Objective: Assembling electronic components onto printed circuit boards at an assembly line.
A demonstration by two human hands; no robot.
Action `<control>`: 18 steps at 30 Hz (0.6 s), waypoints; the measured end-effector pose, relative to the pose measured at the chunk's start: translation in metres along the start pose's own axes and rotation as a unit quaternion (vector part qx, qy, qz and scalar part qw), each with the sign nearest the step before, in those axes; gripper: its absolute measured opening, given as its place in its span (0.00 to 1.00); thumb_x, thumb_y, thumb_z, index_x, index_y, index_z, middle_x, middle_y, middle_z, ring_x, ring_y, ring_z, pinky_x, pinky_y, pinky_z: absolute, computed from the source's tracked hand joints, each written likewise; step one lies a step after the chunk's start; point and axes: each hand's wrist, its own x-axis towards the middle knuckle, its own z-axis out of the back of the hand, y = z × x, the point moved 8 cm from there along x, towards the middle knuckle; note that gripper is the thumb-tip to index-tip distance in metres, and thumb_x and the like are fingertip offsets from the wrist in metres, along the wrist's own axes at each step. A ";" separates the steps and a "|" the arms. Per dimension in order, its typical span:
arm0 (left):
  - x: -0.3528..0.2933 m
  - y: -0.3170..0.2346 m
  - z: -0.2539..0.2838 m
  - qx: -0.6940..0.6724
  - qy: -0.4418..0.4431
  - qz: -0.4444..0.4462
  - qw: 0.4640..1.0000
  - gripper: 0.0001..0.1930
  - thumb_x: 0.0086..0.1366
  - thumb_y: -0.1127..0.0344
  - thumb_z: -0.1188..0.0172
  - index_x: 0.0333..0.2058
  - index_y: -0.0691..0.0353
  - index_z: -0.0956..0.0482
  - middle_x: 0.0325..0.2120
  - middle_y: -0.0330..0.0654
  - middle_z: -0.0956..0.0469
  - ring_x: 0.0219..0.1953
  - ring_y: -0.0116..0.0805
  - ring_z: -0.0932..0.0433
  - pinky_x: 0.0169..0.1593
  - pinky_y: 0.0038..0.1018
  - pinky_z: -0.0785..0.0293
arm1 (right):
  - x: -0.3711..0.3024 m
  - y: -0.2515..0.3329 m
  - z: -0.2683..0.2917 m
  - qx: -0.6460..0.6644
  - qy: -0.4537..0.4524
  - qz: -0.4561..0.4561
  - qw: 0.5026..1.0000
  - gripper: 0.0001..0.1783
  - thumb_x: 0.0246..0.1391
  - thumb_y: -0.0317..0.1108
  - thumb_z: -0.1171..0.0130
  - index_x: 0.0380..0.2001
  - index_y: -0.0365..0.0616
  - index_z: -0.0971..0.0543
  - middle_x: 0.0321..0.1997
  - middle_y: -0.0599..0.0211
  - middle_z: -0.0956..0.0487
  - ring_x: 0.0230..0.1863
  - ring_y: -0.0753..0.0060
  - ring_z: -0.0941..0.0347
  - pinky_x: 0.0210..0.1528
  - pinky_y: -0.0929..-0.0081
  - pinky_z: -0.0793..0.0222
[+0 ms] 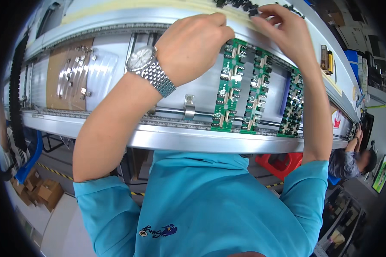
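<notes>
My left hand [197, 45], a metal-banded watch [143, 60] on its wrist, is closed at the far end of a long green circuit board [228, 85]. Its fingertips are bent together, and what they pinch, if anything, is hidden. Farther back and to the right, my right hand [284, 32] has thumb and fingers closed on a small black component [254, 12], beside a loose pile of similar black components [240, 5]. A second green board [256, 92] lies parallel to the first. Both bear rows of black and pale parts and span the conveyor rails.
More populated boards [292, 105] sit farther right by a purple strip [284, 95]. A clear plastic tray with small metal parts [79, 73] lies left on brown cardboard. The silver front rail [171, 140] runs before me. A red stool [281, 166] stands below; another person [351, 160] works far right.
</notes>
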 end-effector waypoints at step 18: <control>0.072 0.016 -0.015 0.073 -0.115 0.040 0.990 0.06 0.59 0.67 0.31 0.34 0.62 0.12 0.33 0.39 0.19 0.34 0.36 0.22 0.43 0.29 0.23 | -0.103 -0.044 0.033 0.273 0.034 0.002 0.961 0.05 0.56 0.20 0.34 0.37 0.34 0.14 0.40 0.66 0.16 0.35 0.75 0.22 0.43 0.82 0.24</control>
